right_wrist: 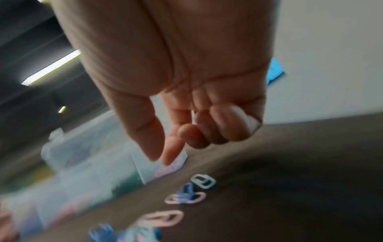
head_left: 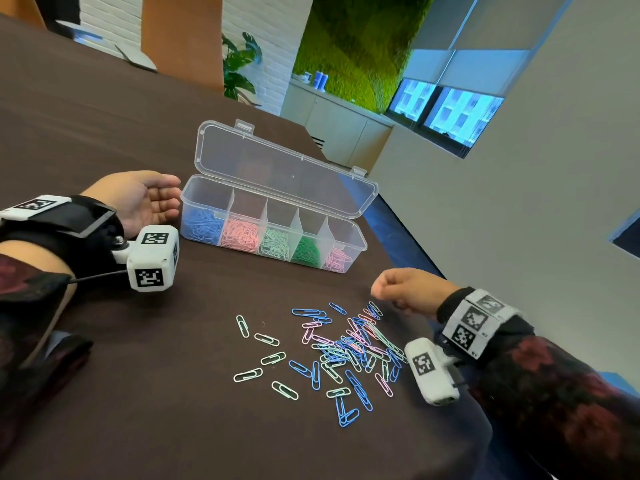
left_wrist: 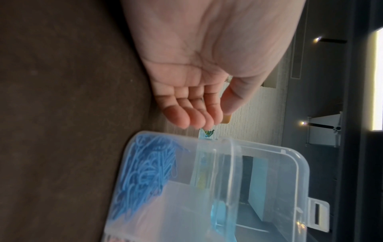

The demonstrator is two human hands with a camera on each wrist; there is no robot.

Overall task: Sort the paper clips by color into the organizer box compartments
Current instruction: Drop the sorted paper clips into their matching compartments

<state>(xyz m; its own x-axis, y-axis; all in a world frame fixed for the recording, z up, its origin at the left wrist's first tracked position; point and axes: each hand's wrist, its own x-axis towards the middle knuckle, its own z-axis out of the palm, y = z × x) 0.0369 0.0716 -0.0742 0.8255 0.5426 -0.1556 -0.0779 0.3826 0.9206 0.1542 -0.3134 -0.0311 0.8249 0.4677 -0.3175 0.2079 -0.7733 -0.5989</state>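
A clear organizer box [head_left: 360, 237] stands mid-table with its lid [head_left: 284, 168] open. Its compartments hold, from left to right, blue clips [head_left: 202, 225], pink clips [head_left: 239, 235], pale green clips [head_left: 275, 242], dark green clips [head_left: 306, 251] and more pink clips [head_left: 336, 259]. Loose blue, pink and pale green paper clips [head_left: 349, 348] lie in a pile in front of the box. My left hand [head_left: 169, 195] rests empty beside the box's left end, palm open [left_wrist: 222, 117]. My right hand [head_left: 379, 292] hovers over the pile's far right edge. Its fingers are curled, with thumb and index tip close together [right_wrist: 160, 158] and no clip visible between them.
The dark brown table [head_left: 156, 410] drops off at an edge just right of the box and pile, with blue floor beyond. A few single clips [head_left: 266, 339] lie scattered left of the pile. Chairs stand at the table's far side.
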